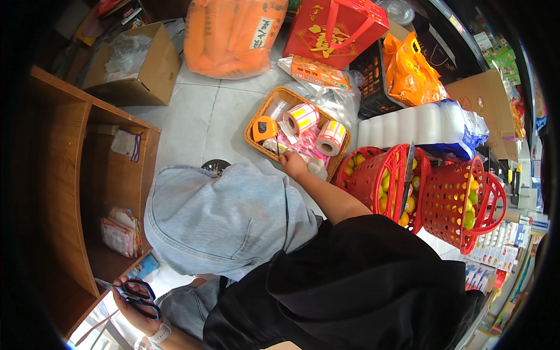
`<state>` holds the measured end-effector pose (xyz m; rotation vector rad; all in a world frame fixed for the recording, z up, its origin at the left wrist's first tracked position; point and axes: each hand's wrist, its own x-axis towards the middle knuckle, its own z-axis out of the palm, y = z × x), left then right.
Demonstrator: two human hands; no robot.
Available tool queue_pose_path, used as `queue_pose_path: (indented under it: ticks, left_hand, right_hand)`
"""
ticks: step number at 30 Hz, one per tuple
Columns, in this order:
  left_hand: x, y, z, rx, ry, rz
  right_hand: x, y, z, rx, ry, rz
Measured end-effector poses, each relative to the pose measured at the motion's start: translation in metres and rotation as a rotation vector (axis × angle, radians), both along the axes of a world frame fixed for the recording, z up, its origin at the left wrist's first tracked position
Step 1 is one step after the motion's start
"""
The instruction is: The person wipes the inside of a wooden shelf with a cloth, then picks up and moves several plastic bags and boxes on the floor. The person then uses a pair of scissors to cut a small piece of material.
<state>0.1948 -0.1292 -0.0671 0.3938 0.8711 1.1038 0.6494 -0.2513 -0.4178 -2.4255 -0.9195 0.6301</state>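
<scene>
In my left hand (135, 306), at the lower left, is a pair of dark-handled scissors (139, 299), its blades pointing at the wooden shelf unit. A pale watch is on that wrist. My right hand (293, 164) has its fingers curled at the near rim of a woven basket (251, 109); whether they pinch something there is hard to tell. Inside the basket lie a roll of labels (301, 118), another label roll (330, 138), an orange tape measure (264, 128), a clear plastic piece (276, 108) and pink plastic packaging (304, 142).
A wooden shelf unit (85, 183) stands at left, a cardboard box (151, 70) behind it. Around the basket are a mouse trap box (319, 72), a red gift bag (337, 33), red baskets of fruit (446, 205) with a knife (407, 175) across one, and white rolls (407, 124).
</scene>
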Motion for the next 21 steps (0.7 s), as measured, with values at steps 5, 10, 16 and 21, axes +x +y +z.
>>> queue_pose_path:
  ticks: [5,10,16,21]
  left_hand:
    - [0.007,-0.001,0.002,-0.032,0.175,0.095]
    - [-0.001,-0.004,0.001,0.02,0.169,0.028]
    - [0.004,0.0,0.003,-0.003,0.103,-0.014]
    - [0.01,0.0,0.005,0.025,0.16,0.028]
  right_hand:
    - [0.025,0.015,-0.02,-0.225,0.154,-0.07]
    - [0.016,0.041,0.033,-0.309,-0.016,0.013]
    - [0.032,0.032,0.058,-0.277,0.02,-0.285]
    - [-0.003,0.017,0.06,-0.081,0.121,-0.153]
